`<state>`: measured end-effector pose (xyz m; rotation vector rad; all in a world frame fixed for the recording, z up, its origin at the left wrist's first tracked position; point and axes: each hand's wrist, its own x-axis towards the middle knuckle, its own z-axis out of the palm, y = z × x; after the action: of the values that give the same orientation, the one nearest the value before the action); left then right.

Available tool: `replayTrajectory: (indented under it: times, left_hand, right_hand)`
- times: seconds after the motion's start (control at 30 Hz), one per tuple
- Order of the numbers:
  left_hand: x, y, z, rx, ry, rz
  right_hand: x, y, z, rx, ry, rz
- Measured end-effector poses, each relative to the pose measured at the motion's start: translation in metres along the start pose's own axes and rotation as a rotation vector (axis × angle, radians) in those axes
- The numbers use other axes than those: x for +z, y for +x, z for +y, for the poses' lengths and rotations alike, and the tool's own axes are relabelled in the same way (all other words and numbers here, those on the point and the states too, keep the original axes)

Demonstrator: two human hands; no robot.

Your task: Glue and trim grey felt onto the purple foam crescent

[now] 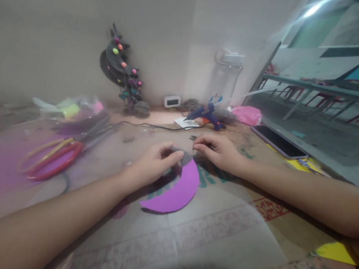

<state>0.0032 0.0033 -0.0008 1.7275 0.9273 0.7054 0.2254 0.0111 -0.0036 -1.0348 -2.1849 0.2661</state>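
A purple crescent (185,189), flat like foam or card, has its upper tip wrapped in grey yarn (186,157). My left hand (149,163) is closed on that wrapped tip, thumb on top. Just to the right, my right hand (219,150) pinches a thin strand of the grey yarn beside the tip; the strand is barely visible. Small dark pointed tips (193,137) stick out behind the right fingers, and the rest of that tool is hidden.
Large scissors (55,159) lie left. A blue glue gun (207,115), white digital clock (172,101), clear bottle (227,80) and pink bag (247,115) sit at the back. A yarn-covered crescent decoration (115,61) stands against the wall; a phone (278,140) lies right.
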Motion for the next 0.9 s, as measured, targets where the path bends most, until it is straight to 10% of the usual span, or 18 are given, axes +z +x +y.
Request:
replayTrajectory:
  times: [0.9]
  left_hand:
    - [-0.0012,-0.0005,-0.0059,0.047,-0.035,-0.024]
  right_hand:
    - [-0.0052,-0.0009,-0.0024,-0.031,0.072,0.144]
